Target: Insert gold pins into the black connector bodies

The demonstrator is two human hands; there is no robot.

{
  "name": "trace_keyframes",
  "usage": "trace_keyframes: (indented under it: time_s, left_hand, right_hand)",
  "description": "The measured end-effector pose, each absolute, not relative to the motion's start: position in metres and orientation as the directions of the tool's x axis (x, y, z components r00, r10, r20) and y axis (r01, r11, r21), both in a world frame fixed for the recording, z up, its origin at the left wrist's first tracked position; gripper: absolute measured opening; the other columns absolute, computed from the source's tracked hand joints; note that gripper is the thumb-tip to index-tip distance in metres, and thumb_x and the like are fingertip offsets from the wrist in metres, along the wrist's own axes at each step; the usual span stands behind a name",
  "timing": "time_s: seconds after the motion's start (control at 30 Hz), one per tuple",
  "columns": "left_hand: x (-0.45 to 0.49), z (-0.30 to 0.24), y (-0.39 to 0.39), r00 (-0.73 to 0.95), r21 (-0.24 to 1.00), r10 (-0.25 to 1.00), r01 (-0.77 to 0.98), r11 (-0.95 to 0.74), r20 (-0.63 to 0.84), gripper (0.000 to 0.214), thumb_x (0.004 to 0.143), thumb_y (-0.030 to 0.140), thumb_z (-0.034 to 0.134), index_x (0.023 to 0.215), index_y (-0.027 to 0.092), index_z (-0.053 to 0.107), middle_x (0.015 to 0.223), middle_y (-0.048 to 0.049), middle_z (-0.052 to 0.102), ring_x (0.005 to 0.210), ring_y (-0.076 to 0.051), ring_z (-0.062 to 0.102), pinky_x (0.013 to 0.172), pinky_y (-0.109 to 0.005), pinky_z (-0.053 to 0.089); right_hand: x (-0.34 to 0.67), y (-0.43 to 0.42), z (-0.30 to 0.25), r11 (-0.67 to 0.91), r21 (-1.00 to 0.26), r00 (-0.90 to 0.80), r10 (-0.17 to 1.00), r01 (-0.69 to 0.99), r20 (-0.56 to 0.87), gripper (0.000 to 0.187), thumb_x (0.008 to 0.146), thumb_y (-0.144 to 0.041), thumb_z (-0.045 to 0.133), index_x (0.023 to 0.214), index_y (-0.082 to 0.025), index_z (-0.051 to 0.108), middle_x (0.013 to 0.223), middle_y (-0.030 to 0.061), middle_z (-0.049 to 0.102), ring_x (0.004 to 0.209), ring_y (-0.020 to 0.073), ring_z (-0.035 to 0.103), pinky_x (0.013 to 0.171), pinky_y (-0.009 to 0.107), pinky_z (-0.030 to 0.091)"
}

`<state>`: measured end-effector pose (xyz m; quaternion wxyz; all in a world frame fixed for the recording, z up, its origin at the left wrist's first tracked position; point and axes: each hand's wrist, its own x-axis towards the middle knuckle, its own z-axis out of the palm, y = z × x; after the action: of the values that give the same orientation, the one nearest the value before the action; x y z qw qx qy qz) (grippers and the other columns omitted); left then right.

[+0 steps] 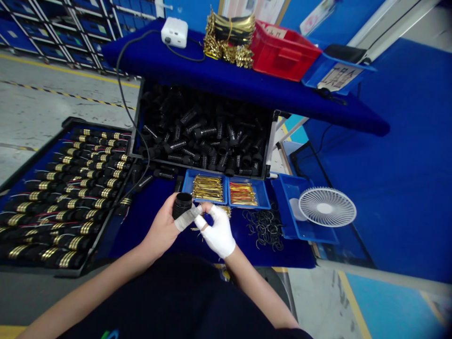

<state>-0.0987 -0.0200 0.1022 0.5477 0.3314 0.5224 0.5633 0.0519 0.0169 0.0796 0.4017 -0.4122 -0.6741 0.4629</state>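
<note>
My left hand [163, 230] is wrapped round a black ribbed plastic cylinder [182, 203], its open threaded end facing up. Grey tape covers the thumb, which lies across the cylinder's near side. In a white glove with some fingertips bare, my right hand [219, 233] is closed beside that thumb, its fingers pinched together; whatever they grip is too small to make out. Just beyond the hands, one blue tray [223, 203] holds gold-coloured strips [207, 188]. The tray beside it [266, 200] has strips with red wires [243, 193]. A few more strips lie partly hidden behind my right hand.
A large bin of black threaded parts [208, 134] stands behind the trays. Black rings [265, 227] lie loose at right, near a white fan [326, 207]. At left, a rack tray [90, 254] carries rows of black parts with gold bands. A shelf [226, 77] overhangs the bin.
</note>
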Motion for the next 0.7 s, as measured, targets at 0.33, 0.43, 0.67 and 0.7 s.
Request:
trace_keyframes:
  time_s: [0.33,0.43,0.67,0.7]
  left_hand:
    - [-0.1,0.109,-0.026,-0.134,0.866,0.94,-0.447,0.225,-0.313,0.045,0.074,0.044,0.086,0.105,0.017,0.068,0.095,-0.0044,0.069,0.081,-0.017,0.064,0.074,-0.026,0.052]
    - [-0.096,0.102,-0.032,-0.187,0.931,0.953,-0.321,0.172,-0.24,0.04,0.075,0.039,0.085,0.107,0.02,0.068,0.101,-0.004,0.07,0.088,-0.019,0.064,0.079,-0.026,0.05]
    - [-0.102,0.108,-0.038,-0.209,0.883,0.94,-0.442,0.154,-0.269,0.04,0.079,0.043,0.081,0.107,0.02,0.063,0.07,0.002,0.062,0.065,-0.013,0.056,0.068,-0.023,0.047]
    - [-0.102,0.109,-0.039,-0.208,0.88,0.939,-0.448,0.158,-0.275,0.04,0.079,0.043,0.082,0.106,0.02,0.063,0.069,0.0024,0.062,0.065,-0.013,0.055,0.067,-0.023,0.047]
  right_hand:
    - [0.065,0.012,0.089,0.258,-0.952,-0.318,0.928,0.165,0.196,0.007,0.088,-0.028,0.068,0.093,-0.025,0.071,0.094,0.0023,0.074,0.09,0.021,0.069,0.089,0.036,0.053]
    - [0.055,0.003,0.093,0.263,-0.949,-0.326,0.925,0.177,0.196,0.005,0.085,-0.028,0.071,0.087,-0.024,0.069,0.087,0.0015,0.072,0.083,0.0199,0.068,0.084,0.034,0.054]
    - [0.074,0.006,0.106,0.224,-0.955,-0.212,0.96,0.196,0.182,0.036,0.085,-0.028,0.071,0.121,-0.027,0.063,0.116,0.0042,0.072,0.112,0.0248,0.065,0.107,0.045,0.045]
    - [0.078,0.007,0.109,0.253,-0.944,-0.164,0.961,0.212,0.221,0.032,0.086,-0.029,0.07,0.117,-0.027,0.064,0.116,0.0046,0.071,0.113,0.0249,0.065,0.107,0.045,0.045]
